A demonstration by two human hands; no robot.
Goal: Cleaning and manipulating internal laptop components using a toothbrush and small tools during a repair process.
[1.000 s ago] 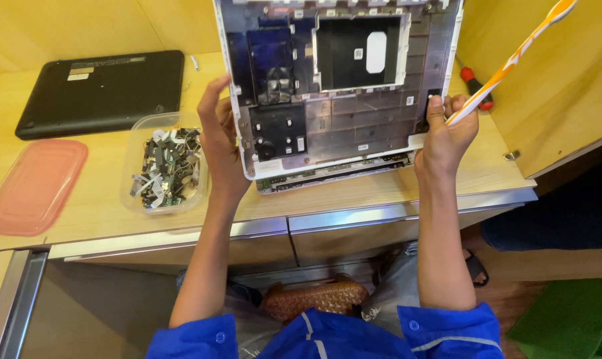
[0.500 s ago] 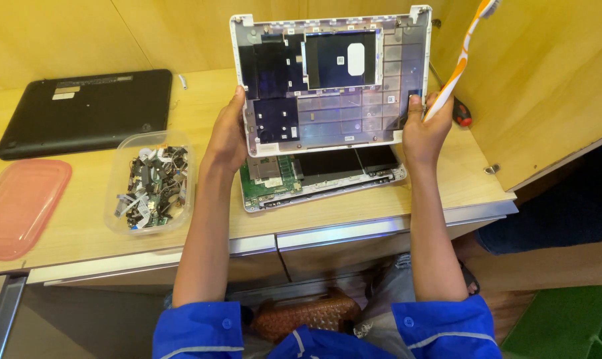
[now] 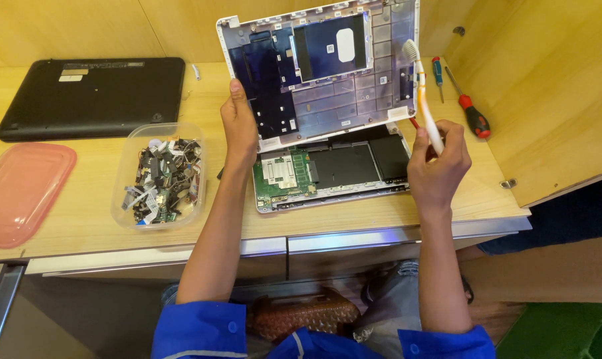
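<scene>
Spanning the picture from side to side, a pale wooden desk (image 3: 81, 219) carries everything, with wooden panels rising behind it and at its right end. A closed black laptop (image 3: 91, 96) lies bottom up toward the back left corner and looks untouched. In front of it, at the left edge, a pink lid (image 3: 21, 189) lies flat, and just beside that a clear plastic tub (image 3: 158, 174) is seen holding a heap of small removed parts, ribbon cables and screws.

Near the middle of the front edge the opened laptop base (image 3: 331, 169) rests flat, its green circuit board and dark battery panels exposed. The white cover panel (image 3: 321, 73) has been separated from it and is held tilted upright above its back edge, inner side toward the camera. So the opening step is judged done, while the board and batteries remain seated inside and are still to be taken out.

The cover's left edge is gripped by the left hand (image 3: 240, 126), fingers closed around it. The right hand (image 3: 437, 163) is closed around a white and orange toothbrush-like tool (image 3: 422, 93), whose head stands near the cover's right edge; contact cannot be told. By the right panel, two screwdrivers are laid down: a red and black one (image 3: 472, 114) and a smaller one (image 3: 438, 74).
</scene>
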